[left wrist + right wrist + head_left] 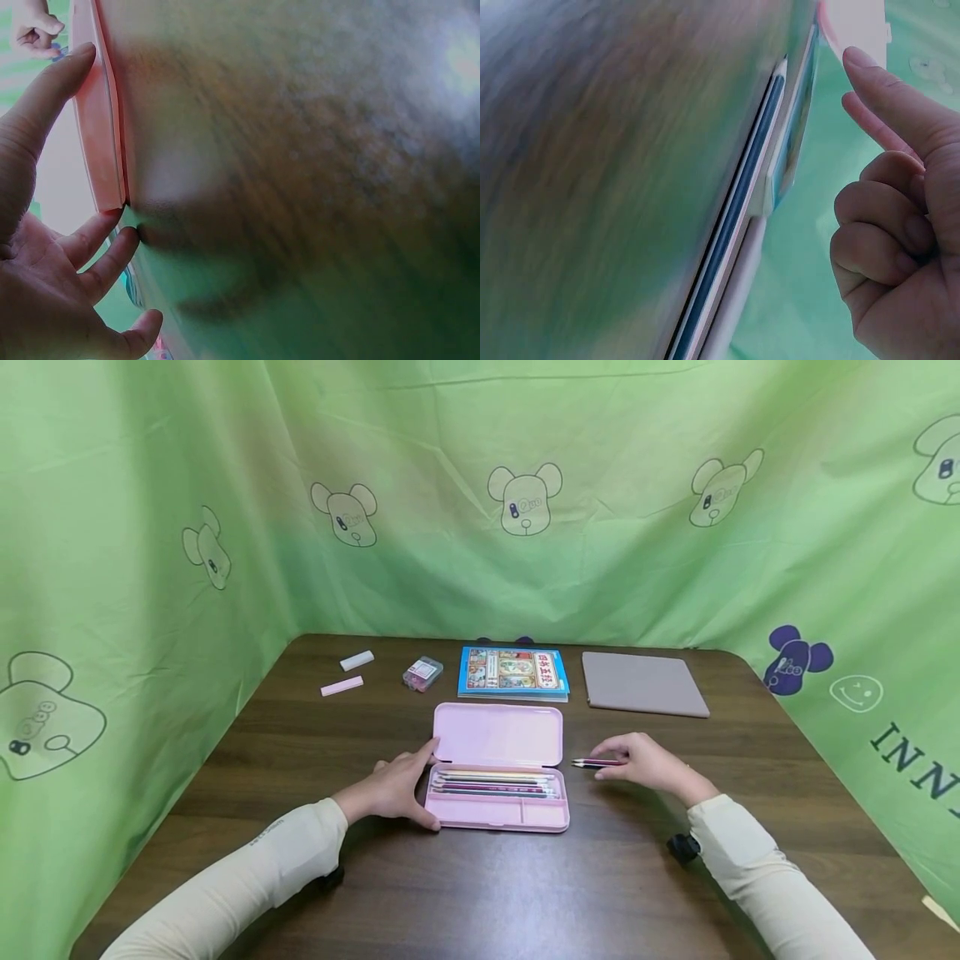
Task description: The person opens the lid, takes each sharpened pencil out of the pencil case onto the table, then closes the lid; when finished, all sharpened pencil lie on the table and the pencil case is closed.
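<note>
A pink pencil case [472, 812] lies opened in the middle of the table, its lid [498, 735] folded back. Several pencils [495, 783] fill its long compartment; the two small front compartments hold nothing. My left hand [388, 787] spans the case's left end with spread fingers, thumb at the front corner and index finger by the hinge. To the right of the case, loose pencils [583, 762] lie on the table under my right hand [651, 762]. In the right wrist view that hand's thumb and index finger extend, the other fingers bend, and the pencils [739, 195] run apart from it.
Behind the case lie a blue illustrated book [514, 672] and a greyish notebook [643, 683]. Toward the back left are a small clear box [423, 673], a white bar [356, 661] and a pink bar [342, 686]. A green curtain [442, 585] surrounds the table.
</note>
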`<state>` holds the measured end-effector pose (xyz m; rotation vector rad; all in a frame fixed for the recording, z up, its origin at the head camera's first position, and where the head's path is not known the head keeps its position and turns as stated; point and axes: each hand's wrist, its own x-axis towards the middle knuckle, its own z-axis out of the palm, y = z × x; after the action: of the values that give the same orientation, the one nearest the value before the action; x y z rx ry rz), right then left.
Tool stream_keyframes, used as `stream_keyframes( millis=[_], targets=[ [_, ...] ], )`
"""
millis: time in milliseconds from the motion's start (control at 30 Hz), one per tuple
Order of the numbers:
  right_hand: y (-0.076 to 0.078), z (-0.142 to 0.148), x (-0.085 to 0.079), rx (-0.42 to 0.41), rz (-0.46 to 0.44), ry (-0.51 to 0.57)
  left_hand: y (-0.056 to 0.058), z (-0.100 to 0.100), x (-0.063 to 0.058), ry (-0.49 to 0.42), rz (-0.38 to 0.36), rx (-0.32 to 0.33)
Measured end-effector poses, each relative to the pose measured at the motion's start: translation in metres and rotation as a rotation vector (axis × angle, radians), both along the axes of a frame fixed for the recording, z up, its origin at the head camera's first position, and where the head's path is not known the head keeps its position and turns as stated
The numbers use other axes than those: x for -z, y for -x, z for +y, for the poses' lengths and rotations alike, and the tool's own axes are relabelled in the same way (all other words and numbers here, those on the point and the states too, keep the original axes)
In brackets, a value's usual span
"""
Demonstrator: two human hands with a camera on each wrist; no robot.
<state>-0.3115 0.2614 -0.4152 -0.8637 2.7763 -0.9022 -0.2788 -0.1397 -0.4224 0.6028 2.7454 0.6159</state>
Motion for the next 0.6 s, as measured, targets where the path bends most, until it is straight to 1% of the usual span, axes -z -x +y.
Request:
stream_keyframes(
  millis=[133, 300, 467, 600],
  targets=[
    [0.001, -0.009, 0.003, -0.034, 0.006, 0.014, 0.000, 0.000, 0.002, 0.001, 0.017, 0.010],
    [0.002, -0.021, 0.002, -0.031, -0.054, -0.015, 0.000, 0.000, 0.002, 0.002, 0.023, 0.018],
    [0.003, -0.033, 0.002, -0.049, -0.080, -0.035, 0.000, 0.000, 0.003, -0.005, 0.031, 0.021],
    [0.003, -0.043, 0.002, -0.075, -0.095, -0.031, 0.000, 0.000, 0.003, -0.006, 0.035, 0.018]
  ],
)
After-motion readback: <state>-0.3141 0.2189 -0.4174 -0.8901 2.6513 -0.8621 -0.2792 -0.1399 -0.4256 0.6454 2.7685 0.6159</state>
